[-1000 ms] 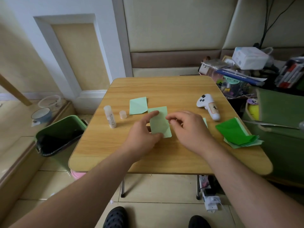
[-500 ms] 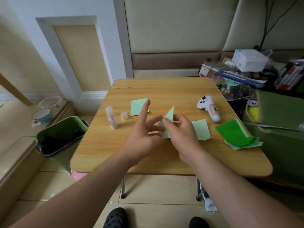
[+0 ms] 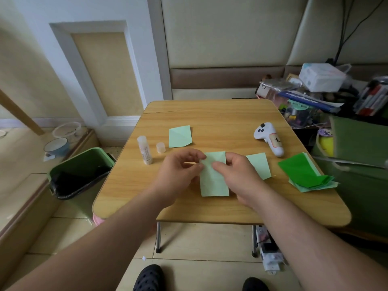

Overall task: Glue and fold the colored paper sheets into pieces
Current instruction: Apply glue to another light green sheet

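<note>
Pale green sheet (image 3: pixel 213 181) mid-table, two folded pale pieces (image 3: pixel 180 136) (image 3: pixel 258 165), green stack (image 3: pixel 304 174), uncapped glue stick (image 3: pixel 144 149)

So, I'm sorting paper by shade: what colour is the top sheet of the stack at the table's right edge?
Dark green, over paler green sheets; the stack shows in the head view.

You are looking at a pale mint-green sheet (image 3: pixel 214 181), with two more mint pieces (image 3: pixel 180 136) (image 3: pixel 258 164) lying on the light wood-grain table (image 3: pixel 210 116). A dark green sheet (image 3: pixel 300 171) is topping the paler stack. The glue stick (image 3: pixel 144 150) is showing translucent white, the controller (image 3: pixel 269 138) white with black buttons, the bin (image 3: pixel 81 164) green with a black liner.
</note>
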Demonstrator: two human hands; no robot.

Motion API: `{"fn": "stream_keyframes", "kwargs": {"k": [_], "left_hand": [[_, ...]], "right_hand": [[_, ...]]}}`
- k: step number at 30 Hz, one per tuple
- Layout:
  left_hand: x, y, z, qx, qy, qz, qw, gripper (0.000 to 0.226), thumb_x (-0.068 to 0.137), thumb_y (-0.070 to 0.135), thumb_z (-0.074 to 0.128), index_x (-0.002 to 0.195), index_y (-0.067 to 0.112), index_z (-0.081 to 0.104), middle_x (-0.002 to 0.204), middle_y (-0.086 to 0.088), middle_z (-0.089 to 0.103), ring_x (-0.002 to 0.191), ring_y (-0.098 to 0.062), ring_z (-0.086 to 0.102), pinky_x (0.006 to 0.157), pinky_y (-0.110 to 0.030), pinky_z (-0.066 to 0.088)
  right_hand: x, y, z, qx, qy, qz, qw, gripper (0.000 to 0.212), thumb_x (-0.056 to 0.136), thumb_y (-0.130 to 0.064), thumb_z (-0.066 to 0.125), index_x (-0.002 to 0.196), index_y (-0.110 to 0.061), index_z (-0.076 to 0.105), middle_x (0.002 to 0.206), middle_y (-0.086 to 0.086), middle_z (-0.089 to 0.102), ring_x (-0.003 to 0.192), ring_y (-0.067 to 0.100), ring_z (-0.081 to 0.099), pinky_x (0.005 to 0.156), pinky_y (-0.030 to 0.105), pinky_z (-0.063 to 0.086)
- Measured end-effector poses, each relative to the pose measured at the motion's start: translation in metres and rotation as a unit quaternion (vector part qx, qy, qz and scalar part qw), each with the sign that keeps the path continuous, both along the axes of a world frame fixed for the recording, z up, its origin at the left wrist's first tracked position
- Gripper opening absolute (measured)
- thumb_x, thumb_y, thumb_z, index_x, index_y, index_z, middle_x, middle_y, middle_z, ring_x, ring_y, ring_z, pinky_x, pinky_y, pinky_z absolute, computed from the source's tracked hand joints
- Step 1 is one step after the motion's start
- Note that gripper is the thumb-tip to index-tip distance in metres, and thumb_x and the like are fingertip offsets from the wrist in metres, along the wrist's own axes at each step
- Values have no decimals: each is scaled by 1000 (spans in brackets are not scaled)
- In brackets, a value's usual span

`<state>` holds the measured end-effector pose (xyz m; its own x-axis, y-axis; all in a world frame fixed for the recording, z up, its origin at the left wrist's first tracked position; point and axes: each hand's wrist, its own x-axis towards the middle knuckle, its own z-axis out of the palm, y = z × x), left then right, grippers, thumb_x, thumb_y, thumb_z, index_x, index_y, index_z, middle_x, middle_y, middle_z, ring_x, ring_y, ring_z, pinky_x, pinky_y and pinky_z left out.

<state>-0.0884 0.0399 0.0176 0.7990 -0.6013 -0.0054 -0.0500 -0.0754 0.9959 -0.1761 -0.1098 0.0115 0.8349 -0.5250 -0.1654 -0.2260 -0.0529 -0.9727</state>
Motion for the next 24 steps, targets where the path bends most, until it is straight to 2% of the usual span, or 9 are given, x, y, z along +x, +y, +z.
{"fn": "stream_keyframes", "kwargs": {"k": [3, 6, 8, 9, 11, 12, 16, 20, 24], "left_hand": [[-2, 0, -4, 84, -37, -13, 996, 25, 89, 10, 79, 99, 33, 78, 98, -4, 77, 84, -21, 73, 77, -41, 61], [-1, -1, -7, 182, -142, -6, 973, 33, 85, 13, 79, 104, 39, 75, 92, 9, 76, 83, -4, 71, 73, -18, 57], [0, -2, -7, 245, -246, -7, 938, 36, 84, 16, 78, 111, 39, 74, 93, 17, 70, 84, 2, 67, 69, -3, 44], [0, -2, -7, 255, -282, -9, 925, 38, 85, 16, 77, 116, 38, 73, 96, 19, 67, 85, 2, 66, 71, -1, 41], [0, -2, -8, 256, -334, -14, 907, 40, 86, 15, 76, 122, 34, 72, 99, 18, 62, 82, 0, 63, 75, -1, 39], [0, -2, -8, 256, -352, -14, 900, 41, 86, 16, 76, 124, 32, 71, 99, 16, 61, 81, -1, 61, 77, -4, 40], [5, -2, -9, 281, -362, -5, 889, 43, 89, 22, 75, 131, 30, 68, 103, 10, 66, 88, -7, 59, 80, -16, 38], [11, -1, -15, 289, -377, -6, 880, 34, 91, 29, 74, 125, 29, 73, 120, 7, 59, 107, -12, 56, 90, -16, 34], [11, 1, -15, 290, -423, -28, 858, 26, 98, 24, 63, 122, 25, 75, 121, 2, 69, 115, -18, 59, 100, -26, 37]], "right_hand": [[-2, -4, -4, -92, 31, 28, 995, 7, 99, -29, 69, 96, -27, 75, 85, -9, 77, 81, 13, 74, 78, 41, 63], [-8, -6, 0, -286, 63, 49, 955, 24, 96, -33, 72, 77, -24, 59, 63, -10, 57, 63, 12, 55, 56, 30, 42], [-10, -6, 1, -362, 72, 60, 927, 16, 93, -34, 74, 102, -27, 63, 72, -7, 59, 73, 16, 59, 64, 34, 48], [-9, -6, 0, -383, 83, 64, 918, 33, 93, -34, 74, 122, -31, 59, 78, -5, 62, 80, 18, 61, 71, 37, 52], [-8, -5, -3, -416, 89, 78, 901, 61, 93, -31, 73, 145, -37, 41, 88, -2, 64, 88, 23, 63, 78, 42, 55], [-8, -5, -3, -437, 86, 84, 891, 64, 95, -28, 72, 147, -38, 37, 93, -1, 63, 91, 24, 63, 79, 42, 54], [-8, -5, -5, -464, 78, 84, 878, 44, 98, -22, 66, 139, -32, 53, 114, -2, 50, 99, 24, 59, 83, 38, 52], [-7, -3, -5, -484, 74, 88, 868, 52, 100, -24, 65, 149, -30, 48, 124, -3, 40, 102, 23, 59, 86, 40, 53], [-8, 0, -5, -452, 84, 161, 873, 44, 96, -46, 67, 136, -27, 64, 124, -13, 45, 115, 13, 52, 99, 38, 49]]}}
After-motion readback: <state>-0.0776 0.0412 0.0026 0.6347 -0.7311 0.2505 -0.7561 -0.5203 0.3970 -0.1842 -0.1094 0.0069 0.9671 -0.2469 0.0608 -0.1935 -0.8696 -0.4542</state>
